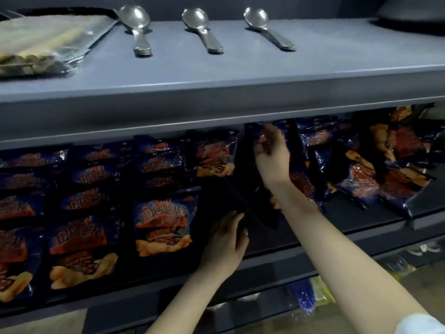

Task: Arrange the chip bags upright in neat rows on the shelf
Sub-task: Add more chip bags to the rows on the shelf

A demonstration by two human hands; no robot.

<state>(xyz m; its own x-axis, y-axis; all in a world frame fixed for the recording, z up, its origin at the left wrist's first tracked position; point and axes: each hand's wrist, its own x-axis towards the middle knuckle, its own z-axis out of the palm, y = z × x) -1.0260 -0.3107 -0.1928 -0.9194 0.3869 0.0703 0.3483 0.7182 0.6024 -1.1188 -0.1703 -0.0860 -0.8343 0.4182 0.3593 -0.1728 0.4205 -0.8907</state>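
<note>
chip bags (163, 227) fill the middle shelf (349, 213). on the left they stand upright in rows, while on the right a loose heap (385, 165) leans and lies tilted. above, the upper shelf (240, 75) carries a clear packet of wooden sticks (41, 44) and three metal spoons (202, 30). between the rows and the heap, the left hand (226, 242) curls its fingers round the lower edge of a dark bag (216, 198). the right hand (272, 153), further back, pinches the top of a blue bag (301, 184).
</note>
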